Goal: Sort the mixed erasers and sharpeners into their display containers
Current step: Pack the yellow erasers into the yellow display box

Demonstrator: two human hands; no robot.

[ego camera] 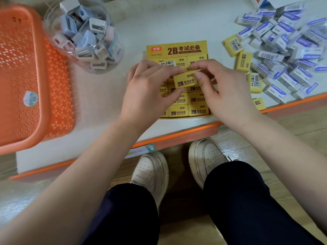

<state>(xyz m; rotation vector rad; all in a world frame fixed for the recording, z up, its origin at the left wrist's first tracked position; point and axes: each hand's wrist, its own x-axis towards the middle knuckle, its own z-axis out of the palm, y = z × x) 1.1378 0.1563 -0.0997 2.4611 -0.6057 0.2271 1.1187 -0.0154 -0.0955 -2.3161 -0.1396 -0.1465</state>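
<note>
Lying 9-to-3 o'clock over the box [177, 48], 1 eraser [185, 81] is pinched endwise: left hand [146, 89] at 9, right hand [228, 92] at 3.

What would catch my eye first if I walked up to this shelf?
At the centre, the left hand and right hand pinch one yellow eraser above a yellow box packed with rows of the same erasers. A loose pile of white and blue erasers sprawls to the right. At far left, an orange basket sits beside a clear jar of sharpeners.
</note>
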